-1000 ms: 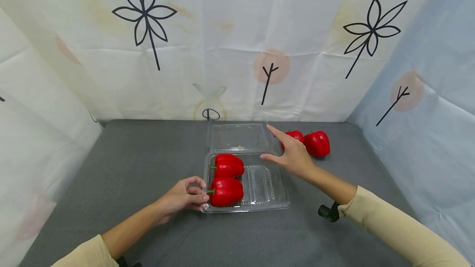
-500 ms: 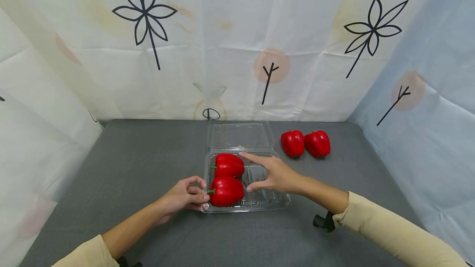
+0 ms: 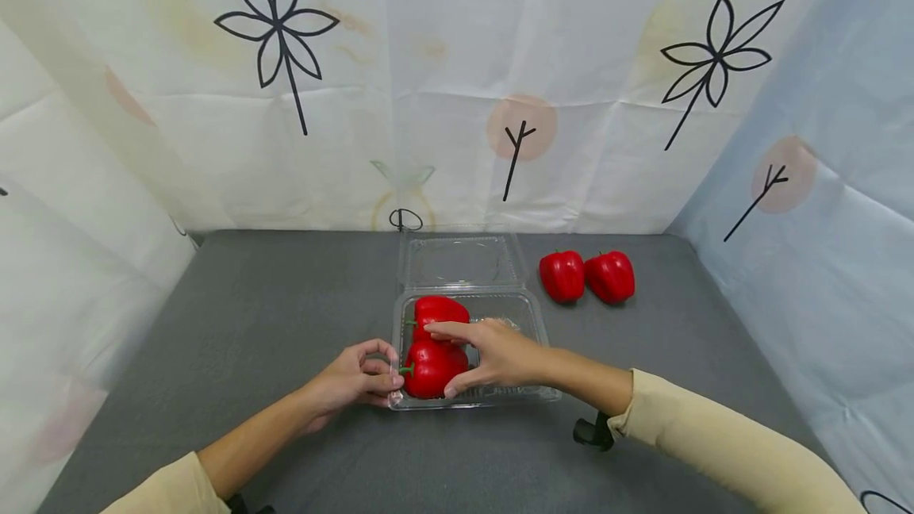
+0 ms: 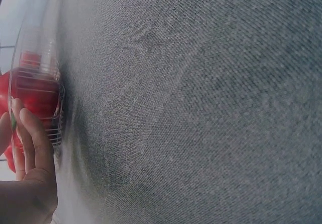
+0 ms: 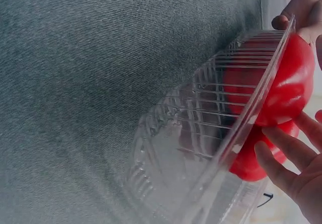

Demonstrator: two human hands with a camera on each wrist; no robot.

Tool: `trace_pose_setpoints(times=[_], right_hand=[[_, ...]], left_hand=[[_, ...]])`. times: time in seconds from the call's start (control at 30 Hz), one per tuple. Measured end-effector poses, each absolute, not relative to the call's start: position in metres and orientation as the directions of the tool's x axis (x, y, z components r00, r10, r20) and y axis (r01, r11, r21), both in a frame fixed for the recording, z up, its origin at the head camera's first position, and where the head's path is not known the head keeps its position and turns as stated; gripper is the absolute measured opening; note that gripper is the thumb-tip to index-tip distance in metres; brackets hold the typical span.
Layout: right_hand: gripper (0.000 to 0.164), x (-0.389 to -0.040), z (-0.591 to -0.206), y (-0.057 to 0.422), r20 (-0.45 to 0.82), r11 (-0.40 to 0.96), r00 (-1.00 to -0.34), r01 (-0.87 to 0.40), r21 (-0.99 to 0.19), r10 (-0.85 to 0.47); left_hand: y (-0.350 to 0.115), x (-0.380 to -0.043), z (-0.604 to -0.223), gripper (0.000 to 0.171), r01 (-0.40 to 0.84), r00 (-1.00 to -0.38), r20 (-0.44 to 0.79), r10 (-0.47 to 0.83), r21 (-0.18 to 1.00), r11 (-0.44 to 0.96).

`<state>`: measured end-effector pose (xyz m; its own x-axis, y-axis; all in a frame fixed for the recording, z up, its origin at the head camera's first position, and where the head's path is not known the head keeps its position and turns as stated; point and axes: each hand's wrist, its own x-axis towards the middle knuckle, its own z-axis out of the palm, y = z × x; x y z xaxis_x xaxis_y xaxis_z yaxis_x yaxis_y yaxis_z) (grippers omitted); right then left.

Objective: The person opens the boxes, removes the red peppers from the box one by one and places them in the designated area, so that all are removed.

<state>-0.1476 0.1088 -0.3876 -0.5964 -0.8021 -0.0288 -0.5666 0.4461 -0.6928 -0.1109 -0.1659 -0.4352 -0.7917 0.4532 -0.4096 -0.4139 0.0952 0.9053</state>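
A clear plastic clamshell container (image 3: 540, 324) lies with its lid (image 3: 460, 260) folded back. Two red bell peppers sit in its left half, stems to the left: a front pepper (image 3: 427, 370) and a back pepper (image 3: 435, 308). At the container's left front corner, my left hand (image 3: 346, 383) pinches the rim, thumb on top and fingers along the outer wall (image 4: 37, 143). Over the front pepper reaches my right hand (image 3: 503, 351), thumb near its front right side and fingers spread along its back. In the right wrist view, its fingertips (image 5: 269, 133) are right at the peppers.
Two more red bell peppers, a left one (image 3: 562, 276) and a right one (image 3: 610, 276), lie side by side at the back right of the grey table (image 3: 286, 292). A printed white curtain (image 3: 443, 62) stands behind the table.
My right hand has come from near the back right peppers, leftward and toward me, to the front pepper in the container. The left hand stays at the rim.
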Motion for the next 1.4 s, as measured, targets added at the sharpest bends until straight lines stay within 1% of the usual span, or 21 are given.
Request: trace_pose_setpoints(times=[0.2,0.27,0.43,0.57,0.73,1.4], right_hand=[[0.08,-0.147,-0.389,0.102,-0.015,0.465,-0.582,-0.634,-0.618,-0.813],[0.081,-0.147,-0.389,0.1,-0.028,0.482,-0.576,-0.656,-0.58,-0.817],[0.081,-0.149,-0.389,0.093,-0.094,0.519,-0.57,-0.653,-0.551,-0.817],[0.081,-0.152,-0.39,0.091,-0.121,0.52,-0.555,-0.652,-0.552,-0.823],[0.08,-0.153,-0.39,0.09,-0.122,0.513,-0.549,-0.649,-0.562,-0.827],[0.072,-0.152,-0.389,0.09,-0.12,0.532,-0.583,-0.613,-0.583,-0.803]], left_hand=[[-0.167,-0.111,-0.436,0.038,-0.414,-0.792,-0.406,0.456,0.906,0.086],[-0.167,-0.111,-0.437,0.038,-0.418,-0.791,-0.409,0.456,0.904,0.086],[-0.166,-0.112,-0.436,0.037,-0.43,-0.787,-0.427,0.445,0.897,0.099],[-0.166,-0.112,-0.437,0.037,-0.431,-0.786,-0.426,0.447,0.897,0.098],[-0.166,-0.112,-0.437,0.036,-0.42,-0.792,-0.415,0.448,0.903,0.093],[-0.165,-0.112,-0.436,0.037,-0.425,-0.793,-0.427,0.434,0.899,0.107]])
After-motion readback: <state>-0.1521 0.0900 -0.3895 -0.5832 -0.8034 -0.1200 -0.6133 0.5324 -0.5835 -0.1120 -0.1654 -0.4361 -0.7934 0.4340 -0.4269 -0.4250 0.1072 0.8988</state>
